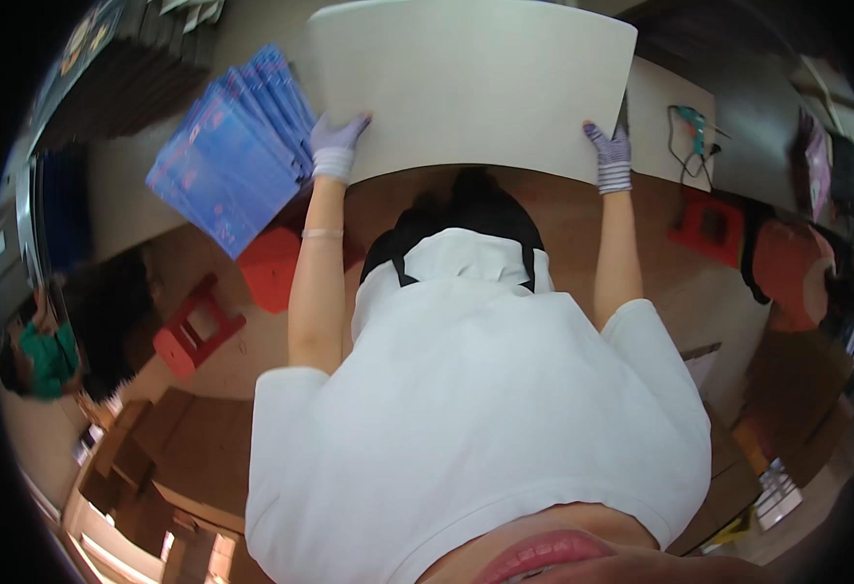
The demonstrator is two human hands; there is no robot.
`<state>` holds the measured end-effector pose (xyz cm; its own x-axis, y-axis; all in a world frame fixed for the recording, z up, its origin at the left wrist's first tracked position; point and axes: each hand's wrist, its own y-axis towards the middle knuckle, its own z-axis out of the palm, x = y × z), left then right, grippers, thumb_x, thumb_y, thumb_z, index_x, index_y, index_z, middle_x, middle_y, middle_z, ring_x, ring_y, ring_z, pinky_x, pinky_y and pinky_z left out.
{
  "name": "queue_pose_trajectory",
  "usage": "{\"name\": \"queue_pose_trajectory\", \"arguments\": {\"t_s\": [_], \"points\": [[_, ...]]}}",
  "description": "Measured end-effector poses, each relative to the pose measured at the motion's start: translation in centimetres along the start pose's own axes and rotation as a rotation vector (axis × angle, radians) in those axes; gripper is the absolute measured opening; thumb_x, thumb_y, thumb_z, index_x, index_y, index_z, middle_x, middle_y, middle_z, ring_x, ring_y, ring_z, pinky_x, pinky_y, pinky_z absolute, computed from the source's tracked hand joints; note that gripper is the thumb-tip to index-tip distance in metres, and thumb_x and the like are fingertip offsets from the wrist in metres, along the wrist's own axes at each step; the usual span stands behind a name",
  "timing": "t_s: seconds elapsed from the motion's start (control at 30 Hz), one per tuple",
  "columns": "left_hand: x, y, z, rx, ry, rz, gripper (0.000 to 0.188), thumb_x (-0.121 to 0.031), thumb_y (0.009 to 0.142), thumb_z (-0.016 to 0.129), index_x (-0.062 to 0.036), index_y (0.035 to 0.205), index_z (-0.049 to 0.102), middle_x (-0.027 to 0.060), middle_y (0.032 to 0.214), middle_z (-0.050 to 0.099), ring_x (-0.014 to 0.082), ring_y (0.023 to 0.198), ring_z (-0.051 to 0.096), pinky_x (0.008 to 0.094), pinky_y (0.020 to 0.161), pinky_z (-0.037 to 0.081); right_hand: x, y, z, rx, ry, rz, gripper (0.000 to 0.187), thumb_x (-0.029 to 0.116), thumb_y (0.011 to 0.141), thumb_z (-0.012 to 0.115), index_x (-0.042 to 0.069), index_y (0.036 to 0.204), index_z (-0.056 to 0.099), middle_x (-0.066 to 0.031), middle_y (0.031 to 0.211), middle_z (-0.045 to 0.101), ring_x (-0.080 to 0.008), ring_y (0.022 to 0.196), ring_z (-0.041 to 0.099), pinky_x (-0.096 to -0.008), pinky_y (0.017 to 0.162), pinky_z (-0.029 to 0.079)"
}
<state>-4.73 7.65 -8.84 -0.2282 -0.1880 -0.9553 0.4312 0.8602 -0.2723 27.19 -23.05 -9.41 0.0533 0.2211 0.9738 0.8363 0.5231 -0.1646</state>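
A large, plain white board (475, 88) spans the table in front of me. My left hand (337, 141), in a pale lavender knit glove with a white cuff, grips its near left edge, the thumb lying on top. At its near right corner, my right hand (609, 151) in a matching glove holds the edge, thumb also on top. The other fingers of both hands are mostly hidden. Just left of my left hand lies a fanned pile of blue printed flat pieces (237, 151).
A teal glue gun (690, 122) with a dark cord lies at the right. Red stools (198, 326) stand below the table. Brown cardboard boxes (203, 453) are behind me. A person in green (47, 355) is at far left.
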Motion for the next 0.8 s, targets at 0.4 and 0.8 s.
{"name": "queue_pose_trajectory", "arguments": {"t_s": [0.4, 0.8], "points": [[6.5, 3.6, -0.2, -0.116, 0.688, 0.107, 0.074, -0.032, 0.078, 0.072, 0.0045, 0.136, 0.043, 0.0279, 0.133, 0.052, 0.0372, 0.122, 0.053, 0.0411, 0.103, 0.041, -5.8, 6.1, 0.5, 0.062, -0.686, 0.012, 0.054, 0.016, 0.086, 0.065, 0.003, 0.136, 0.049, -0.0196, 0.13, 0.058, -0.0346, 0.119, 0.055, -0.0393, 0.105, 0.041], [4.0, -1.5, 4.5, -0.117, 1.467, 0.489, 0.067, -0.042, 0.088, 0.056, -0.006, 0.143, 0.04, 0.024, 0.152, 0.027, 0.0451, 0.138, 0.027, 0.0636, 0.107, 0.024, -5.8, 3.7, 4.4, -0.271, -1.258, -0.207, 0.068, 0.046, 0.087, 0.061, 0.002, 0.137, 0.045, -0.0174, 0.144, 0.043, -0.0335, 0.136, 0.035, -0.0486, 0.11, 0.03]]}}
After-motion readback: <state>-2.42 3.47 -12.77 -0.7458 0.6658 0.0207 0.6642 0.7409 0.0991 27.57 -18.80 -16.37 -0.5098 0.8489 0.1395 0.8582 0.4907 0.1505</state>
